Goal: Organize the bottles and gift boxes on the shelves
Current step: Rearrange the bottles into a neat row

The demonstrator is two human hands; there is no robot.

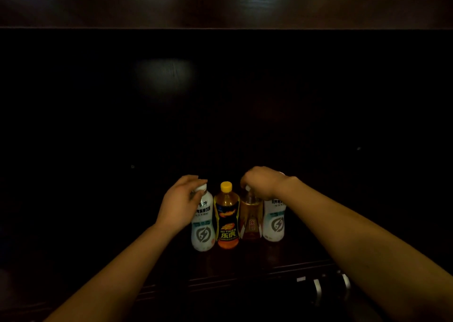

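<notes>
Several bottles stand upright in a tight row on a dark wooden shelf. At the left end is a white bottle with a lightning mark; my left hand is closed around its neck and white cap. Beside it stands an orange Hi-Tiger bottle with a yellow cap, untouched. Then comes an amber bottle; my right hand grips its top from above. A second white bottle ends the row, its top hidden behind my right wrist.
The shelf interior is very dark, with a wooden board overhead and a faint glare on the back wall. Dark cylindrical items with silver bands lie below the shelf's front edge at the lower right.
</notes>
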